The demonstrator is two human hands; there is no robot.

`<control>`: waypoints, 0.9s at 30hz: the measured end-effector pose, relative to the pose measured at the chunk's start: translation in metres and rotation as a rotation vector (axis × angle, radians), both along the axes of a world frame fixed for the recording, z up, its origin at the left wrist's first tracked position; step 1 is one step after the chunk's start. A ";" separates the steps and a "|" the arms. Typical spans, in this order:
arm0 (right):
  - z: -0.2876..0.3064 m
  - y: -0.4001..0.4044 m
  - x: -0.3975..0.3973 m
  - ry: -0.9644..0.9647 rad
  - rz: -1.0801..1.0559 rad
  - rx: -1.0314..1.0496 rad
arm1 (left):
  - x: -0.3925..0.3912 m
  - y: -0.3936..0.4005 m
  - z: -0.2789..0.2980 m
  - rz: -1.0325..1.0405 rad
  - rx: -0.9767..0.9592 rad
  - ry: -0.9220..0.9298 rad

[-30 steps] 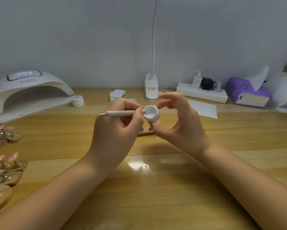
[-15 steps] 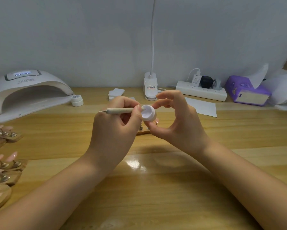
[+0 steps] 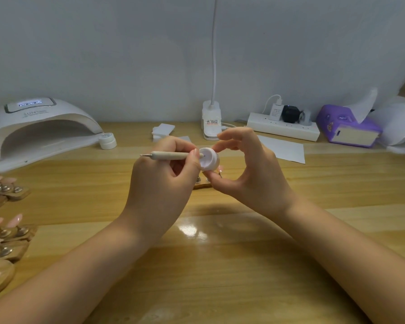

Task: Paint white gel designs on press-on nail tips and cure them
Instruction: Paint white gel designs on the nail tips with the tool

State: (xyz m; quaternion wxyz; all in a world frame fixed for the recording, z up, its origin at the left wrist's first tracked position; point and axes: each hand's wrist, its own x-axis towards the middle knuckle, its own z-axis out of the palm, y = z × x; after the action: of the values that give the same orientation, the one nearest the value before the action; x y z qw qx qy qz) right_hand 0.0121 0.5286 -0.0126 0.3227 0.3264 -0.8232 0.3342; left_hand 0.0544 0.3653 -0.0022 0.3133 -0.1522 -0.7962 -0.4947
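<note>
My left hand (image 3: 159, 183) pinches the dotting pen (image 3: 171, 155), tip dipped in the white gel pot (image 3: 209, 159), which my right hand (image 3: 250, 169) pinches by its rim. Beneath them, a nail-tip stand (image 3: 202, 183) waits on the bench (image 3: 220, 265). Curing lamp (image 3: 37, 132) at ten o'clock. I judge we are loading gel; painting and curing remain.

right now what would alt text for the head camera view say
Over a wooden table, the left hand holds a dotting pen with its tip in a small white gel pot pinched by the right hand. A nail lamp sits far left, nail tips on stands nearer.
</note>
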 end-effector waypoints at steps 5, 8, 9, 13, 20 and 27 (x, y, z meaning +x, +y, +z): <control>0.000 0.000 -0.001 0.001 -0.005 -0.001 | 0.000 0.000 0.000 0.007 -0.009 -0.004; 0.000 0.001 -0.001 0.000 -0.010 -0.002 | 0.000 0.000 0.001 0.012 -0.003 -0.012; 0.000 0.001 -0.002 -0.001 -0.013 -0.006 | 0.000 0.000 0.001 0.017 0.012 -0.016; 0.000 0.001 -0.002 -0.009 -0.023 -0.019 | 0.000 -0.002 0.006 0.036 0.115 -0.037; 0.000 0.000 -0.001 -0.022 -0.042 -0.034 | -0.002 -0.004 0.010 -0.007 0.325 -0.123; 0.003 -0.001 0.001 -0.048 -0.057 -0.059 | -0.004 -0.006 0.012 -0.011 0.429 -0.181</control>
State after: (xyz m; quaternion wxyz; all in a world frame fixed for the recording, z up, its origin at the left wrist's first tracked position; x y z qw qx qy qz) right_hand 0.0135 0.5272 -0.0100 0.3216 0.2853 -0.8294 0.3567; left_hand 0.0506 0.3590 0.0098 0.2632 -0.0414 -0.6969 -0.6659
